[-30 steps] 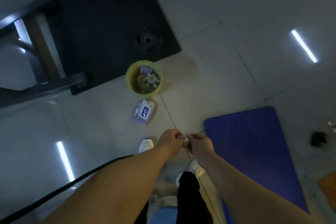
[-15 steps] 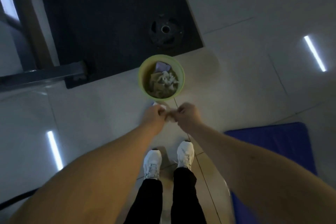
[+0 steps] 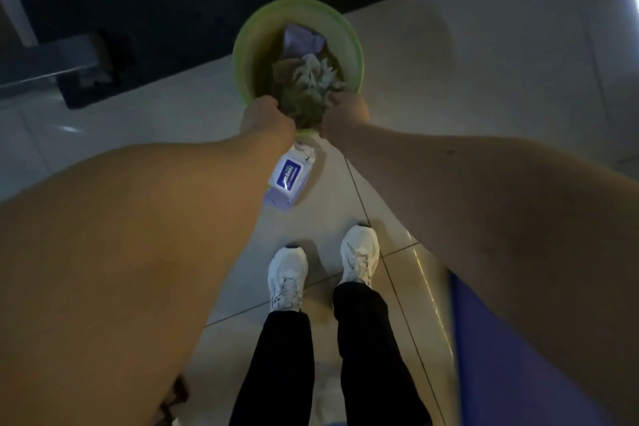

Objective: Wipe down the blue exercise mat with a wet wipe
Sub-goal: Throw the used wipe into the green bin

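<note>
Blue exercise mat lies flat on the pale tiled floor at my lower right, only its left edge showing under my right forearm. I judge the wiping done and disposal under way. My left hand and right hand reach over the near rim of a round green plastic bin. Their fingers are hidden, so I cannot tell if either holds a wipe. Half a second ago they met around a small white wad; now they sit apart, nearer the bin. A white-and-purple wet wipe pack lies between the bin and my white trainers.
</note>
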Demonstrator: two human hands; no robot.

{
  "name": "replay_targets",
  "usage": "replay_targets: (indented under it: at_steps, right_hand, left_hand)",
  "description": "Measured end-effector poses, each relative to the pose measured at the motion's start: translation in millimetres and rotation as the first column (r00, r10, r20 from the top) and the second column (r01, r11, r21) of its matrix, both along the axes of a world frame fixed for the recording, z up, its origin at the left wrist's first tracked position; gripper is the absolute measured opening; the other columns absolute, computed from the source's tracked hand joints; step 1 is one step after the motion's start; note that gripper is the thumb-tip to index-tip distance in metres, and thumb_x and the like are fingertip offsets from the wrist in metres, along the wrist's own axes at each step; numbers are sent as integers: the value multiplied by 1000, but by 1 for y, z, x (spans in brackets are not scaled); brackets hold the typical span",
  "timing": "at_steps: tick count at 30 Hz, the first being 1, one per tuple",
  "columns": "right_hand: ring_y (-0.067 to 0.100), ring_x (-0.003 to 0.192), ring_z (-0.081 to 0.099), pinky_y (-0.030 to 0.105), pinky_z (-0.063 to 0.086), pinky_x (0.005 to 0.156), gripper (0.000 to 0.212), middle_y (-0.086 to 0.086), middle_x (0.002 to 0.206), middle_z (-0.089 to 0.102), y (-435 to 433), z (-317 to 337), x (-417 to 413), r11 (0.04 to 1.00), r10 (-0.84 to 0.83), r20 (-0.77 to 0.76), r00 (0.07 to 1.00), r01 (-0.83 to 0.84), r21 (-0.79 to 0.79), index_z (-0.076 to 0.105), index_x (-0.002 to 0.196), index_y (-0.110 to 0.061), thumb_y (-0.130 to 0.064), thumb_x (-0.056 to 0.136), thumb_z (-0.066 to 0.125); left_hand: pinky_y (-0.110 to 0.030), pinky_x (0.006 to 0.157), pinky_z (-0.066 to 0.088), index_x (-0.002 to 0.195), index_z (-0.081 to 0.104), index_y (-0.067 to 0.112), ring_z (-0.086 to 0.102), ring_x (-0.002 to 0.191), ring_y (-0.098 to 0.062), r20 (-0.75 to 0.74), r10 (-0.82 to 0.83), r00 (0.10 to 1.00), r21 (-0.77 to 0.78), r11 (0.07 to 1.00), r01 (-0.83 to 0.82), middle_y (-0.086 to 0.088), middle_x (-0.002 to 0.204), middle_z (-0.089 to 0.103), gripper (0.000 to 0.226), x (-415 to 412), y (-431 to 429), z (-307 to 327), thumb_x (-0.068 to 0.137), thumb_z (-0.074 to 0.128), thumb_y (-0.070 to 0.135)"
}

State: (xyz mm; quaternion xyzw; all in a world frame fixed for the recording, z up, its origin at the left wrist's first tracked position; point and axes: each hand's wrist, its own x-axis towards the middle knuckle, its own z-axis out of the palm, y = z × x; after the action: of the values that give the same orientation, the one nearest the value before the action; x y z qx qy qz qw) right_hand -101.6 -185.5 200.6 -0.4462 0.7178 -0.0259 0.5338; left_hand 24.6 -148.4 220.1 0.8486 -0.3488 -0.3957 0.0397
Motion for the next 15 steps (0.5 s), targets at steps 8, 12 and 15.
replay_targets:
  at_steps: [8, 12, 15]
  right_hand:
    - [27, 104, 68, 42, 58, 93, 34, 10, 114, 69, 34, 63, -49, 970, -190, 50, 980, 180, 165, 68, 120, -15, -7, 87, 62]
    - [36, 104, 69, 48, 57, 94, 21, 20, 110, 71, 57, 132, -93, 912, -367, 3, 930, 360, 197, 67, 91, -16, 3, 87, 59]
    - [34, 104, 70, 46, 58, 93, 23, 17, 111, 71, 83, 191, -128, 900, -379, -46, 924, 380, 213, 60, 79, -21, 0, 89, 64]
  left_hand:
    - [-35, 96, 47, 115, 70, 17, 61, 115, -34, -61, -164, 985, 69, 983, 168, -14, 126, 66, 26, -51, 5, 75, 92, 59, 13]
    - [-37, 95, 48, 115, 68, 16, 61, 115, -34, -137, -259, 956, 75, 960, 271, -12, 125, 66, 25, -107, 15, 148, 91, 59, 15]
    - [-35, 92, 47, 120, 66, 16, 60, 116, -31, -159, -355, 921, 61, 928, 368, -10, 127, 65, 27, -143, 31, 199, 94, 60, 16]
